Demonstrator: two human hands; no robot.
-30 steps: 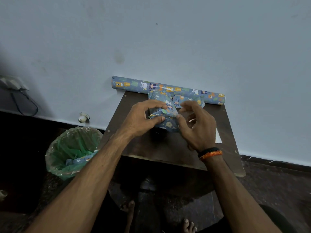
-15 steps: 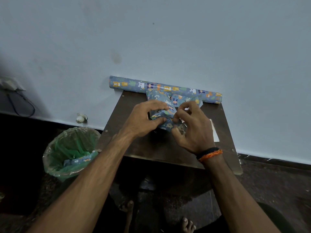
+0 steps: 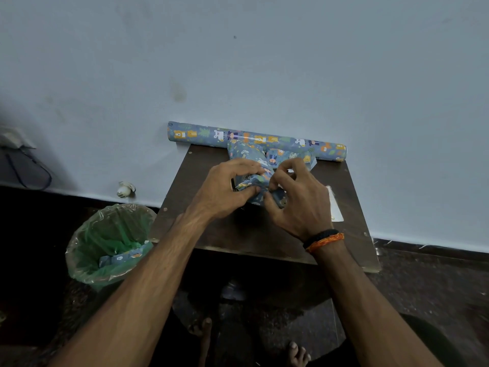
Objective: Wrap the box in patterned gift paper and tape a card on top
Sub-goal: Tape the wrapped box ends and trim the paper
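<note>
Paper-wrapped box (image 3: 258,165) sits mid-table (image 3: 201,229), between both hands. Left hand (image 3: 225,192) pinches a folded paper flap at its near end with curled fingers; right hand (image 3: 299,202) pinches the adjoining fold. Gift-paper roll (image 3: 201,133) lies against the wall behind.

A dark brown bench (image 3: 211,234) stands against a pale blue wall (image 3: 264,62). Left of it on the dark floor (image 3: 436,300) sits a bin (image 3: 79,271) lined with a green plastic bag — a scrap of patterned paper (image 3: 124,256) lies inside. A small white fitting (image 3: 126,189) juts out low on the wall, and further left a white plug with a black cable (image 3: 39,168) — blurred at the edge
</note>
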